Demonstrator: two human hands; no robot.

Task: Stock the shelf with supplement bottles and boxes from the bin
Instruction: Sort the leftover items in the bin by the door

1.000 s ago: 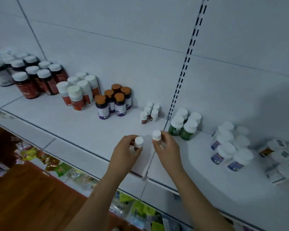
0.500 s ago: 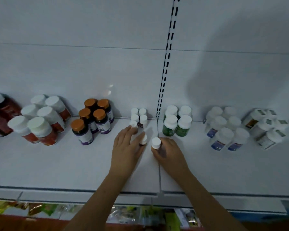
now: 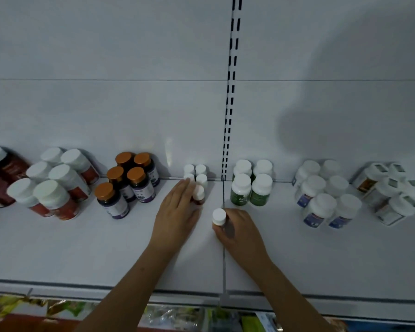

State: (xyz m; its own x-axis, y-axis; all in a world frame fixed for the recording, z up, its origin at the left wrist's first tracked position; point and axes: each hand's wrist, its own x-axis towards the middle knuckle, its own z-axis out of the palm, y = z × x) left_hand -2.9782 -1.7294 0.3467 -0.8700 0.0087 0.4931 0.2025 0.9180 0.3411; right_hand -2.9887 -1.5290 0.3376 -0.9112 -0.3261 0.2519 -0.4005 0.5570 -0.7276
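On the white shelf [image 3: 82,248], my left hand [image 3: 177,216] lies with its fingers straight. They touch the left side of a small white-capped brown bottle [image 3: 198,194] standing in front of a cluster of several like small bottles [image 3: 195,172] at the back wall. My right hand [image 3: 237,233] grips another small white-capped bottle [image 3: 219,216], upright, just left of the shelf's vertical seam and nearer the front than the cluster.
Orange-capped dark bottles [image 3: 127,180] stand left of the small cluster, with white-capped red-label bottles [image 3: 53,185] further left. Green bottles [image 3: 252,185] stand right of the seam, then blue-label bottles [image 3: 324,195] and tilted white jars [image 3: 391,192]. Packets hang below the shelf edge [image 3: 58,307].
Both hands moved the small bottles back onto the shelf. My left hand's fingers straightened beside its bottle, now standing before the cluster. The view swung to face the shelf squarely.
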